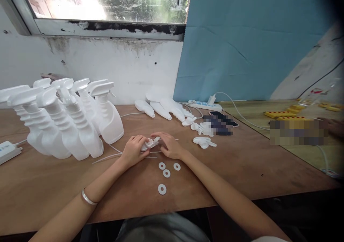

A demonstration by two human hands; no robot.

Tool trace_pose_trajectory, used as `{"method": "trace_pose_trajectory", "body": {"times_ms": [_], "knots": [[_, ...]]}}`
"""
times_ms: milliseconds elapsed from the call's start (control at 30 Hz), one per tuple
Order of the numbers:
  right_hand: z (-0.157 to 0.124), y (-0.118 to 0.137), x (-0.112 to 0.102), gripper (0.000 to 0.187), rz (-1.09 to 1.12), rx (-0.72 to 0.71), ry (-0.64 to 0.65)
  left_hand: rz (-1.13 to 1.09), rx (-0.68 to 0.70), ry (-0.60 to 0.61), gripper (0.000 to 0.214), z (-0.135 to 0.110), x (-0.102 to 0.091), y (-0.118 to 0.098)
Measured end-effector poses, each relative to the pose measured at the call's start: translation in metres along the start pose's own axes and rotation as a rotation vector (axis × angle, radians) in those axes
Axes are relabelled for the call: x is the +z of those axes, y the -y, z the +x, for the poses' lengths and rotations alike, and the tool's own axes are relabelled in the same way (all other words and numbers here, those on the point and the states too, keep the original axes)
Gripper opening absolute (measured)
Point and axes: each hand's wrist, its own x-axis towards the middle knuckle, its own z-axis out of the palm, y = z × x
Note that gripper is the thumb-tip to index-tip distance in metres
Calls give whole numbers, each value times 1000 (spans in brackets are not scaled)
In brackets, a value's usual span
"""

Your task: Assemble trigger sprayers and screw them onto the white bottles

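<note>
Brown counter (129,199) | I see left hand (134,148), right hand (171,146), grip closed on sprayer top (149,143) | washers (162,192) toward front edge could fall if hands sweep back

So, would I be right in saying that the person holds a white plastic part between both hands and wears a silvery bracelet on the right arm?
Not quite: the head view shows the silvery bracelet on the left arm. The white plastic part is indeed held between the left hand and right hand.
</note>
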Motion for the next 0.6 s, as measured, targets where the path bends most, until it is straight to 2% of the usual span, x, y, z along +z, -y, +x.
{"method": "trace_pose_trajectory", "body": {"times_ms": [133, 267, 400, 600], "knots": [[1, -8, -3, 48, -240, 246, -13, -23, -48, -135, 18, 0, 0, 3], [-1, -15, -5, 29, -535, 500, 69, -33, -107, -186, 17, 0, -1, 3], [-1, -16, -11, 23, -668, 546, 128, -33, -109, -147, 18, -1, 0, 2], [0, -20, -12, 21, -716, 516, 199, -62, -78, -86, 23, 0, -1, -1]]}}
